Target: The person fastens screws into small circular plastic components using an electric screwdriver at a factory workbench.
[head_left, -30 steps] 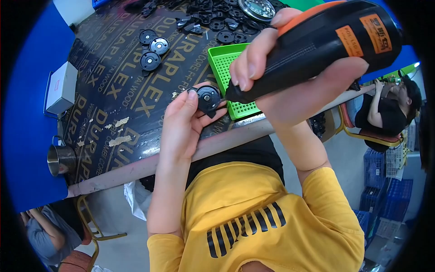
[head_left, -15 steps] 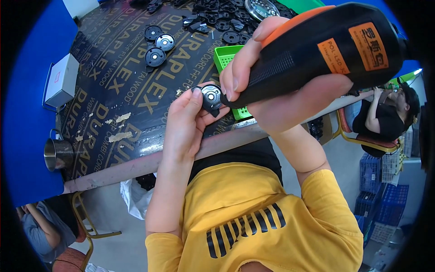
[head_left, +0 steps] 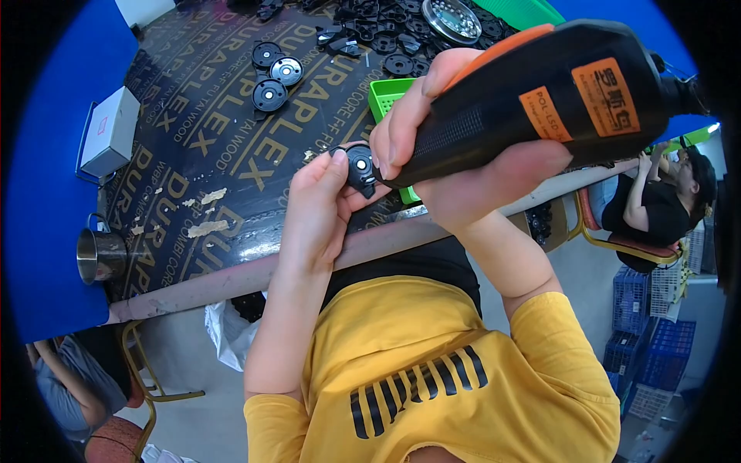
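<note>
The left hand (head_left: 315, 193) is half closed around a black round part (head_left: 360, 163): the thumb lies on its left edge from above, and the other fingers go under it and support it, with some fingertips showing past its lower side. The part is thus held in the air, just above the near edge of the dark counter (head_left: 243, 224), with its face and bright metal centre turned upward. The right hand (head_left: 475, 189) is wrapped firmly around a black and orange power tool (head_left: 525, 108), the fingers curled over its far side and the thumb stretched along its near side. The narrow front end of the tool is at the right side of the part (whether its tip touches there, I cannot tell, because this place is dark and small). Behind the right hand and the tool, a green basket (head_left: 381, 99) is partly hidden. Farther on the counter, to the left of the basket, three round parts (head_left: 269, 96) lie close together, and one of them shows a shiny metal face. At the far side there is a scattered heap of black pieces (head_left: 384, 40), with a round metal dish (head_left: 433, 27) beside it.
</note>
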`<state>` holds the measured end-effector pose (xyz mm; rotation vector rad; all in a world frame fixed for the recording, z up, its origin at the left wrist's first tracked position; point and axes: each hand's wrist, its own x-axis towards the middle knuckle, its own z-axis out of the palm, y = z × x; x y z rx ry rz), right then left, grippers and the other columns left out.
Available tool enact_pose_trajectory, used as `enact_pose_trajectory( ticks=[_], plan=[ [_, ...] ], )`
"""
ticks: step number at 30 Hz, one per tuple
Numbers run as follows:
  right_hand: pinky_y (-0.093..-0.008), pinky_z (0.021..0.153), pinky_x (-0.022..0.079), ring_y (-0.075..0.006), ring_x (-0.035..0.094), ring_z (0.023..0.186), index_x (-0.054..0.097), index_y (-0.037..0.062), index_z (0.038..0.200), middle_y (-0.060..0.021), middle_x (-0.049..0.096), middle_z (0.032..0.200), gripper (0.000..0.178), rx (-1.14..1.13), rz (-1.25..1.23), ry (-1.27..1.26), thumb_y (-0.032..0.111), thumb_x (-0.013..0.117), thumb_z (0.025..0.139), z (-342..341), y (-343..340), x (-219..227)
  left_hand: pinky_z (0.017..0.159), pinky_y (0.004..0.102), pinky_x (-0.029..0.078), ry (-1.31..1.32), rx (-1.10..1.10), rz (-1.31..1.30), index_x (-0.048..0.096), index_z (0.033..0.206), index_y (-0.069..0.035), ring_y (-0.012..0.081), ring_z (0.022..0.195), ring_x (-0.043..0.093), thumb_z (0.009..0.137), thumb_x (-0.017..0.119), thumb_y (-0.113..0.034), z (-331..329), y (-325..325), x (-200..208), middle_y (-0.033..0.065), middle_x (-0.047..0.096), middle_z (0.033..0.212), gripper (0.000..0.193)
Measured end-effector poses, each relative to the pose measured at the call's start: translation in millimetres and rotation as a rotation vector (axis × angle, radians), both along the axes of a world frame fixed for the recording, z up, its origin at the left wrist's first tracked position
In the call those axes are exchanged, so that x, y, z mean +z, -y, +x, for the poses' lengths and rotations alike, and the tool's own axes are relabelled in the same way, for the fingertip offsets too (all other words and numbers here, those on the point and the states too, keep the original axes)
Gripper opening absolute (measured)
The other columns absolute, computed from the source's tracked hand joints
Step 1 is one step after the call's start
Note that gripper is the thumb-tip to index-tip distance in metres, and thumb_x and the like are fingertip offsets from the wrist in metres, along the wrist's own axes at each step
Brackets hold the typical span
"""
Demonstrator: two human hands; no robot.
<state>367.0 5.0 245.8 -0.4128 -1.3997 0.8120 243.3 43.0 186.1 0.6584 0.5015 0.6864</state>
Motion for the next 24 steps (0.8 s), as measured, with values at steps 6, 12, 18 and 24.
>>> enact_pose_trajectory(
  ticks=[6,12,18,24],
  plan=[
    [-0.0222,0.05,0.042,-0.0119,0.05,0.053,0.034,0.0029,0.111,-0.0061,0.051,0.064,0.074,-0.184,-0.075,-0.183,0.068,0.037,0.077,-3.8,9.7,6.1,0.078,0.0347,0.052,0.03,-0.014,0.041,0.049,0.108,0.003,0.0196,0.084,0.06,0.093,0.036,-0.017,-4.3,3.5,-1.0,0.0118,0.058,0.094,0.028],
    [-0.0264,0.051,0.042,-0.0152,0.05,0.052,0.035,0.004,0.107,-0.0068,0.048,0.069,0.072,-0.31,-0.059,-0.184,0.061,0.059,0.07,38.3,75.2,18.1,0.077,0.0338,0.046,0.109,-0.219,0.293,0.052,0.101,0.004,0.026,0.089,0.057,0.087,0.047,-0.025,-53.8,30.5,18.7,0.019,0.053,0.107,0.033],
    [-0.033,0.069,0.048,-0.021,0.057,0.078,0.046,0.0016,0.098,-0.0113,0.049,0.094,0.046,-0.451,-0.105,-0.094,0.026,0.072,0.07,66.5,108.4,2.7,0.08,0.0336,0.048,-0.3,-0.236,0.223,0.054,0.1,0.006,0.0217,0.089,0.056,0.086,0.043,-0.011,-166.8,62.8,-37.0,0.014,0.052,0.1,0.024],
    [-0.0377,0.081,0.046,-0.0218,0.054,0.089,0.045,0.0025,0.103,-0.0096,0.047,0.098,0.055,-0.527,-0.106,-0.01,0.02,0.078,0.062,71.6,103.7,-0.8,0.082,0.0346,0.045,-1.375,-0.039,0.427,0.053,0.109,0.0,0.0269,0.093,0.056,0.085,0.048,-0.019,-262.5,67.7,-217.2,0.0151,0.058,0.1,0.031]
  ],
)
